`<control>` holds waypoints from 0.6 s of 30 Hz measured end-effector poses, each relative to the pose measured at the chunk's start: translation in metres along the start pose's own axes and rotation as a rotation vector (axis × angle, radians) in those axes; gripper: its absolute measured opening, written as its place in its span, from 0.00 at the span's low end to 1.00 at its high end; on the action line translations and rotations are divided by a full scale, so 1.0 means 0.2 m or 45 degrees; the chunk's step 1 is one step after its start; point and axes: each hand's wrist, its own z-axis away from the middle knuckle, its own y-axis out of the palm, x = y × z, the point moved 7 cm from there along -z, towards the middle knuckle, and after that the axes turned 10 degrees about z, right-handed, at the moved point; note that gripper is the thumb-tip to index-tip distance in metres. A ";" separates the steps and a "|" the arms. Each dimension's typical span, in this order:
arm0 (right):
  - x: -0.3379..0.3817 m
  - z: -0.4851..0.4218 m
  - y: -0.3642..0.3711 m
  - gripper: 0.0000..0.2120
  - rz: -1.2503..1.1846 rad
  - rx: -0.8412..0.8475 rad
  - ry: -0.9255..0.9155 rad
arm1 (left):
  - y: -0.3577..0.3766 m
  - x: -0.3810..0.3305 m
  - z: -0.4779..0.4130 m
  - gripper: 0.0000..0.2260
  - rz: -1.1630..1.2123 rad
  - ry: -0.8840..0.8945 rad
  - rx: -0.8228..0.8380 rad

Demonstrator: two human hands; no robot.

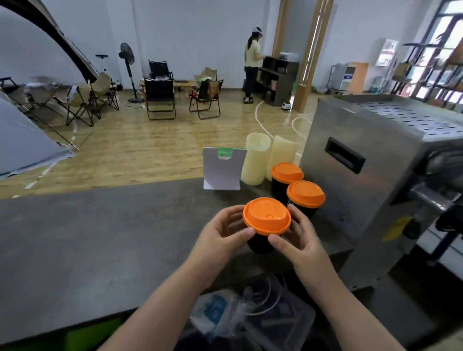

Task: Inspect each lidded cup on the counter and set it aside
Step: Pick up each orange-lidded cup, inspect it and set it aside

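A black cup with an orange lid [266, 216] is held just above the grey counter [90, 242] by both hands. My left hand [221, 235] grips it from the left, thumb on the lid's rim. My right hand [297, 240] grips it from the right, thumb under the rim. Two more black cups with orange lids stand behind it: one [306, 194] close by and another [287, 174] farther back.
A steel machine [382, 168] stands on the right, close to the cups. Two cream cylinders [256, 158] and a white card stand [222, 169] sit at the counter's far edge. Plastic bags and a clear box [256, 320] lie below the near edge. A person stands far across the room.
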 end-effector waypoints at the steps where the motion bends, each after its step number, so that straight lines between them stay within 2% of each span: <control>1: -0.01 -0.01 -0.08 0.37 0.003 -0.013 0.001 | 0.07 0.03 -0.03 0.20 0.007 -0.022 0.000; 3: -0.05 -0.02 -0.23 0.32 0.037 -0.017 -0.005 | 0.20 0.10 -0.07 0.21 0.017 -0.067 0.006; 9: -0.18 -0.08 -0.55 0.29 0.073 -0.009 0.023 | 0.51 0.22 -0.14 0.20 -0.063 -0.106 -0.011; 13: -0.24 -0.12 -0.65 0.32 0.063 0.021 0.014 | 0.59 0.26 -0.16 0.20 -0.075 -0.108 -0.053; 18: -0.29 -0.15 -0.70 0.31 0.082 0.085 -0.013 | 0.64 0.29 -0.16 0.21 -0.112 -0.090 -0.086</control>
